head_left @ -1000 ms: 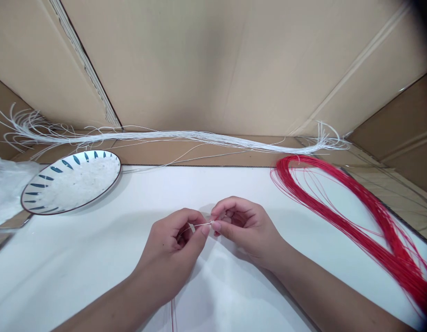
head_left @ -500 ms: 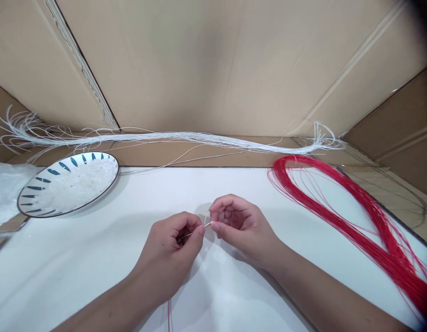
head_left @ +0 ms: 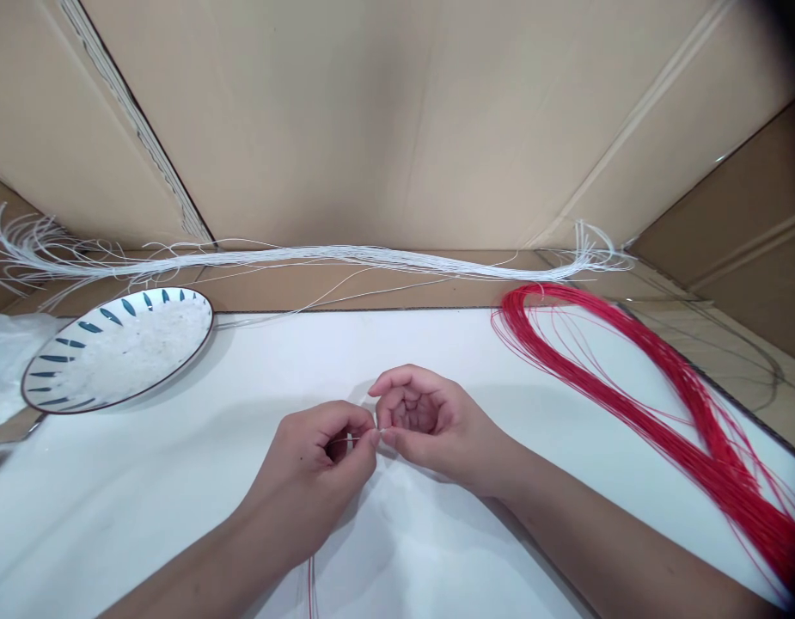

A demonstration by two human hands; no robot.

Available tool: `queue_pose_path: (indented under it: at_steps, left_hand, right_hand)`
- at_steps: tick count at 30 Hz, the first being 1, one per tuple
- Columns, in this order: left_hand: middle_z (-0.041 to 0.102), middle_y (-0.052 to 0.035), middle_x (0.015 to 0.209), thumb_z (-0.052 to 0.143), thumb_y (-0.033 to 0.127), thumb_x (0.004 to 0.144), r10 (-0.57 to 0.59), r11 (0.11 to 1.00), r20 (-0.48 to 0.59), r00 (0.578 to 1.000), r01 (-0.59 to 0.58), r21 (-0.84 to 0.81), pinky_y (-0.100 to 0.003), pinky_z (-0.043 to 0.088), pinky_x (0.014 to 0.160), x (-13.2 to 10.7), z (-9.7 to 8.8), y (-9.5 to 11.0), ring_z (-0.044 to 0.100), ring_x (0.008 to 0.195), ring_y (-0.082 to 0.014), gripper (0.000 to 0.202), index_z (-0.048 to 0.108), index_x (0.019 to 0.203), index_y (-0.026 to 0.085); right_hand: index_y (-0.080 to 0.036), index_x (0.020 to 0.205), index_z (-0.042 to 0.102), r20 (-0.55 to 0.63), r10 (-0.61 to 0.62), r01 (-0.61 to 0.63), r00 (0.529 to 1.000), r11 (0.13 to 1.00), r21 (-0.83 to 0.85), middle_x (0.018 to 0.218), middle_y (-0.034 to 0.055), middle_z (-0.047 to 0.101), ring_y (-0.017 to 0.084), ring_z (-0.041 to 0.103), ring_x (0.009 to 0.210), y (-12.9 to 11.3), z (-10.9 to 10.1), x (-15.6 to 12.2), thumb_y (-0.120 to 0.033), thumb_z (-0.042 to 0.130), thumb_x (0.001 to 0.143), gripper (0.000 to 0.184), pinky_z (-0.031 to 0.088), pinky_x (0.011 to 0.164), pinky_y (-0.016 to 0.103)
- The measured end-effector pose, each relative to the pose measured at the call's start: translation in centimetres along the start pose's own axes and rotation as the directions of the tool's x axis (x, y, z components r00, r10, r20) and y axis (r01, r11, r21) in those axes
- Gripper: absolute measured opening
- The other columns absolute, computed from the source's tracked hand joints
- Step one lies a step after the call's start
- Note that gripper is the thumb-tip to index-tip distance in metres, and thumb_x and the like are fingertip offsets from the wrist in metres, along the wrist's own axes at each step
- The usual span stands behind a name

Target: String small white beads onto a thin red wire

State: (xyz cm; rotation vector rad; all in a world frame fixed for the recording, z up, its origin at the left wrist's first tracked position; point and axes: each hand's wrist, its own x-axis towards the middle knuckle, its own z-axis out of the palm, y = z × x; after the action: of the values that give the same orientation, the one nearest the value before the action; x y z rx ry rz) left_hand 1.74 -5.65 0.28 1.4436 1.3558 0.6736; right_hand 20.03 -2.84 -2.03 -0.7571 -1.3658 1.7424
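Above the middle of the white tabletop [head_left: 242, 481], my two hands meet fingertip to fingertip. Between thumb and index finger, my left hand [head_left: 326, 464] pinches a thin white strand [head_left: 353, 439], which runs across the hollow of its palm. Thumb and fingertips of my right hand [head_left: 436, 430] close on the short end of the strand where it comes out at the left fingertips; the tip itself is mostly covered. Below my left wrist, thin red and white strands [head_left: 311, 589] hang down toward the front edge of the picture.
An oval plate [head_left: 39, 387] with dark leaf-like marks holds white bits at the left, beside a clear plastic bag [head_left: 10, 361]. A long bundle of white strands [head_left: 345, 254] lies along the cardboard wall [head_left: 345, 129]. Looped red strands [head_left: 603, 404] lie at the right.
My right hand has moved slightly left and closer to my left fingertips, so less strand shows between them. The view has shifted a little.
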Motion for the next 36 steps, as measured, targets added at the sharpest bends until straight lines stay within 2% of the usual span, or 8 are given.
queue_pose_path:
  at_steps: [7,13,18,23,27,30,33,36]
  left_hand:
    - [0.043,0.0054,0.060,0.058,0.039,0.084,-0.074,0.986,-0.051,0.996,0.065,-0.151,-0.025,0.026,0.054,-0.5,0.0,1.0,0.035,0.058,-0.0112,0.022,0.061,0.073,0.019]
    - [0.041,0.0062,0.057,0.057,0.040,0.084,-0.096,0.991,-0.055,0.994,0.091,-0.100,-0.025,0.021,0.050,-0.6,0.3,1.3,0.030,0.054,-0.0102,0.025,0.058,0.071,0.019]
    - [0.044,0.0040,0.061,0.059,0.038,0.082,-0.045,0.997,-0.013,0.999,0.044,-0.060,-0.025,0.023,0.051,-0.6,0.4,1.1,0.031,0.056,-0.0106,0.024,0.061,0.069,0.019]
    - [0.041,0.0060,0.054,0.059,0.042,0.083,-0.074,0.990,-0.103,0.992,0.060,-0.126,-0.025,0.022,0.051,-0.6,0.5,1.3,0.031,0.054,-0.0104,0.027,0.059,0.067,0.019]
    - [0.042,0.0067,0.050,0.062,0.041,0.082,-0.118,0.976,-0.182,0.976,0.080,-0.203,-0.025,0.022,0.052,-0.5,0.4,1.4,0.033,0.052,-0.0102,0.025,0.060,0.069,0.020]
    - [0.043,0.0064,0.049,0.063,0.040,0.082,-0.120,0.976,-0.176,0.977,0.083,-0.203,-0.024,0.024,0.053,-0.4,0.3,1.3,0.035,0.052,-0.0100,0.024,0.061,0.068,0.019]
    - [0.054,0.0044,0.057,0.067,0.042,0.081,-0.099,0.978,-0.169,0.981,0.064,-0.201,-0.023,0.028,0.052,-0.5,0.4,1.5,0.041,0.053,-0.0101,0.022,0.066,0.079,0.020]
    - [0.067,0.0017,0.074,0.071,0.041,0.079,-0.081,0.971,-0.163,0.983,0.041,-0.236,-0.023,0.034,0.050,-0.5,0.6,1.7,0.049,0.053,-0.0091,0.025,0.067,0.094,0.022]
  right_hand:
    - [-0.022,0.110,0.062,-0.025,-0.044,0.045,0.999,0.999,0.019,0.085,-0.0002,0.062,0.009,0.054,0.070,-0.2,-0.1,0.0,-0.013,0.069,0.085,0.028,0.045,0.064,0.023]
    - [-0.022,0.109,0.061,-0.016,-0.024,0.024,1.000,1.000,0.006,0.083,-0.0013,0.061,0.009,0.052,0.066,-0.1,-0.2,0.1,-0.010,0.069,0.082,0.030,0.043,0.060,0.023]
    - [-0.021,0.110,0.061,0.030,0.011,-0.010,0.999,1.000,-0.021,0.081,-0.0017,0.061,0.009,0.054,0.066,-0.1,-0.1,0.1,-0.007,0.069,0.079,0.035,0.042,0.058,0.021]
    - [-0.021,0.113,0.061,0.012,0.019,-0.019,1.000,1.000,0.011,0.085,-0.0001,0.062,0.011,0.057,0.071,-0.5,-0.1,0.3,-0.018,0.075,0.080,0.036,0.046,0.064,0.025]
    - [-0.018,0.097,0.065,-0.075,0.065,-0.065,0.995,0.998,0.001,0.082,0.0020,0.064,0.012,0.056,0.069,-0.6,-0.1,0.4,-0.029,0.071,0.084,0.019,0.047,0.068,0.029]
    - [-0.017,0.084,0.064,-0.085,0.082,-0.090,0.993,0.991,-0.100,0.075,0.0025,0.064,0.013,0.054,0.065,-0.8,0.0,0.3,-0.034,0.067,0.087,0.018,0.044,0.065,0.029]
    - [-0.017,0.081,0.063,-0.042,0.054,-0.059,0.998,0.990,-0.131,0.074,0.0019,0.061,0.013,0.052,0.067,-0.9,0.2,0.1,-0.036,0.066,0.088,0.021,0.043,0.065,0.029]
    - [-0.017,0.080,0.061,0.025,-0.004,0.005,1.000,0.998,-0.056,0.073,0.0010,0.057,0.014,0.053,0.069,-0.9,0.3,0.0,-0.038,0.066,0.090,0.024,0.044,0.067,0.030]
